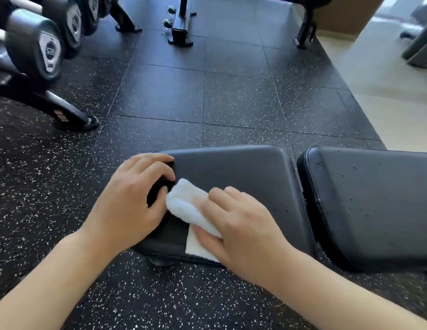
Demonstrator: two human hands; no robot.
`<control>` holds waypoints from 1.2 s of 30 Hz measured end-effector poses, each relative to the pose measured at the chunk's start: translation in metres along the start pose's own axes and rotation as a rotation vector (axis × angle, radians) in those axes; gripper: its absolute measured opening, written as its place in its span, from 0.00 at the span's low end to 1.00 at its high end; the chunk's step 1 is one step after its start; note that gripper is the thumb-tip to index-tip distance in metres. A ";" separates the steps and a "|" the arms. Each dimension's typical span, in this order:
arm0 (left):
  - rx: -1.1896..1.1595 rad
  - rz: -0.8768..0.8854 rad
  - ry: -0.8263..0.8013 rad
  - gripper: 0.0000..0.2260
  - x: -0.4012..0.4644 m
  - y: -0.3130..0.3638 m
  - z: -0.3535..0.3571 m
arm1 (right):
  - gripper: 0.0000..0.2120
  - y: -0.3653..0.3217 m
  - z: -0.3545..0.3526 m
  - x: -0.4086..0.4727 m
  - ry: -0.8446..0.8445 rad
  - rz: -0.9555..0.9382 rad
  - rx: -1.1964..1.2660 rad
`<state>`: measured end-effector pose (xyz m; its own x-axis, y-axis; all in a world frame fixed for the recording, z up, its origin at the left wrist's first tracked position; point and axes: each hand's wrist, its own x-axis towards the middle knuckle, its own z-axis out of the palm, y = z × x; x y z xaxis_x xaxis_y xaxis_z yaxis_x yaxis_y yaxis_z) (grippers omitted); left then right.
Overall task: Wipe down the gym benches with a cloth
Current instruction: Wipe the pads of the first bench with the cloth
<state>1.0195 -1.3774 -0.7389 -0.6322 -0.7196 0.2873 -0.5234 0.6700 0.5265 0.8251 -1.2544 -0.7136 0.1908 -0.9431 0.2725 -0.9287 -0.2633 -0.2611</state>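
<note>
A dark padded bench seat (238, 172) lies in front of me, with a second, longer pad (374, 201) to its right across a narrow gap. A folded white cloth (184, 203) lies on the seat's left part. My right hand (238, 225) grips the cloth from above, its fingers curled over the fold. My left hand (134, 198) rests on the seat's left edge, its fingers curled round the rim just left of the cloth.
A dumbbell rack (36, 55) with several dumbbells stands at the left, its foot (88, 121) reaching onto the speckled rubber floor (207, 96). Another bench frame (181, 27) stands at the back. Pale flooring (386, 91) runs along the right.
</note>
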 end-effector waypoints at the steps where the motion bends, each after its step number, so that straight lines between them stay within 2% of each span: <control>1: 0.022 0.021 -0.017 0.10 0.002 0.003 0.002 | 0.11 -0.002 -0.002 -0.013 -0.027 -0.040 0.017; 3: 0.072 0.081 -0.082 0.13 0.005 0.011 0.010 | 0.12 0.011 -0.010 -0.028 -0.082 -0.106 0.008; 5: 0.115 0.133 -0.154 0.17 0.010 0.019 0.017 | 0.11 0.038 -0.018 -0.031 -0.055 -0.056 -0.026; 9: 0.136 0.180 -0.188 0.20 0.026 0.023 0.025 | 0.11 0.105 -0.039 -0.028 0.122 0.424 -0.058; 11: 0.117 0.168 -0.167 0.19 0.031 0.026 0.026 | 0.09 0.104 -0.038 -0.026 0.145 0.520 -0.078; 13: 0.093 0.155 -0.143 0.17 0.035 0.027 0.027 | 0.08 0.073 -0.028 -0.022 0.140 0.436 -0.131; 16: 0.065 0.159 -0.139 0.19 0.034 0.022 0.027 | 0.09 0.016 -0.004 -0.026 0.076 0.138 -0.081; 18: 0.047 0.164 -0.127 0.19 0.034 0.020 0.027 | 0.11 0.018 0.000 -0.021 0.047 0.012 -0.049; 19: 0.038 0.160 -0.116 0.18 0.033 0.020 0.027 | 0.11 0.033 -0.002 -0.016 0.069 0.022 -0.069; 20: 0.034 0.153 -0.104 0.17 0.033 0.020 0.027 | 0.10 0.051 -0.006 -0.009 0.115 0.089 -0.100; 22: 0.037 0.141 -0.086 0.15 0.031 0.022 0.027 | 0.09 0.093 -0.020 0.006 0.220 0.343 -0.128; 24: 0.040 0.130 -0.089 0.15 0.031 0.024 0.027 | 0.11 0.132 -0.028 0.015 0.237 0.564 -0.090; 26: 0.041 0.115 -0.095 0.15 0.030 0.024 0.026 | 0.13 0.140 -0.025 0.020 0.226 0.652 -0.095; 29: 0.047 0.109 -0.091 0.15 0.030 0.025 0.027 | 0.11 0.113 -0.020 0.021 0.223 0.558 -0.191; 31: 0.055 0.123 -0.085 0.16 0.031 0.025 0.029 | 0.09 0.074 -0.007 0.017 0.180 0.335 -0.262; 34: 0.048 0.116 -0.092 0.18 0.034 0.023 0.032 | 0.11 0.033 0.008 0.007 0.042 0.067 -0.152; 36: 0.057 0.110 -0.080 0.17 0.035 0.021 0.033 | 0.10 0.057 0.000 0.014 0.088 0.100 -0.095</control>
<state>0.9676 -1.3826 -0.7443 -0.7299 -0.6257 0.2751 -0.4784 0.7551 0.4483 0.7746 -1.2824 -0.7247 0.0710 -0.9411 0.3306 -0.9684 -0.1445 -0.2033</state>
